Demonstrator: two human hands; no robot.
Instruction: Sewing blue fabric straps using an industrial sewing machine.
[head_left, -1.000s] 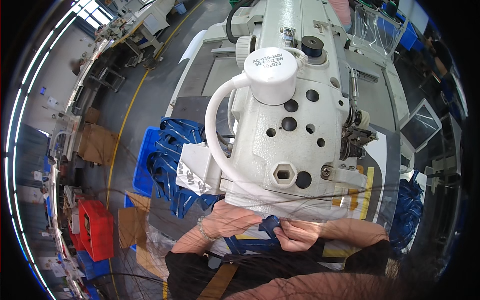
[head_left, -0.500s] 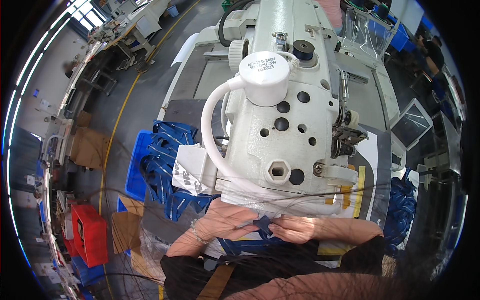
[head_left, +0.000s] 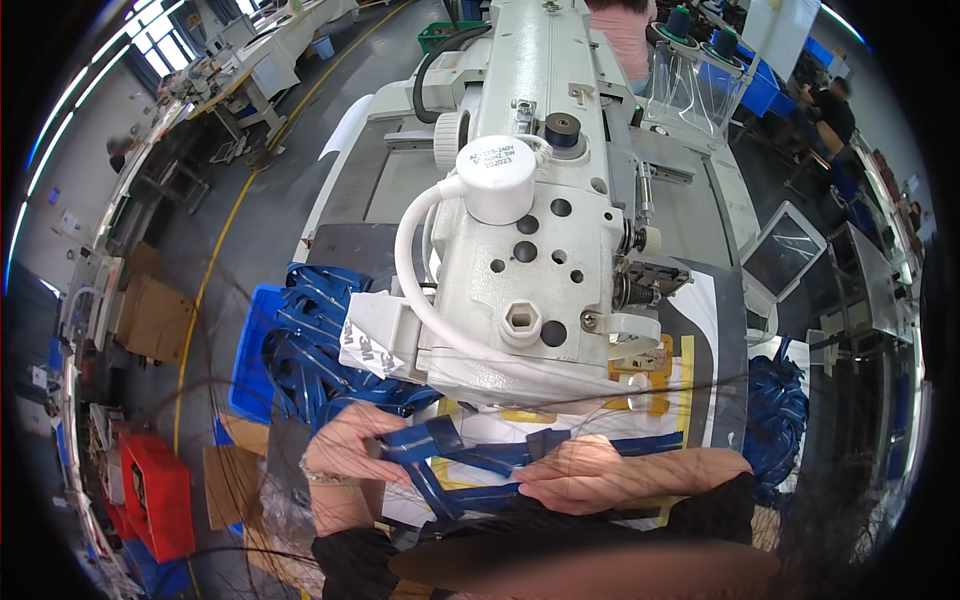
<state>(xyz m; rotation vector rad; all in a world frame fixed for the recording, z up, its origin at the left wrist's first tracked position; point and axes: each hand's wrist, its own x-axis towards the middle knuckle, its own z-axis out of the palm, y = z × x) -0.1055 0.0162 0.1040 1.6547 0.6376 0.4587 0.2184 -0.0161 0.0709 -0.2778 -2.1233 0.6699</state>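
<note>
A blue webbing strap (head_left: 470,462) lies across the white work surface in front of a large white sewing machine (head_left: 530,260). My left hand (head_left: 345,445) pinches the folded left end of the strap between thumb and fingers. My right hand (head_left: 585,475) lies flat on the strap further right, pressing it down near the machine's needle area. The strap runs on to the right under the machine head. Both hands stay below the machine's front edge.
A blue crate (head_left: 290,345) with several blue straps stands at my left. More blue straps (head_left: 780,410) hang at the right table edge. A red crate (head_left: 160,495) and cardboard sit on the floor at left. A small screen (head_left: 785,250) is mounted at the right.
The view has tilted so the machine sits higher in the picture. My hands have spread apart along the strap: the left moved left with the folded end, the right now lies flat.
</note>
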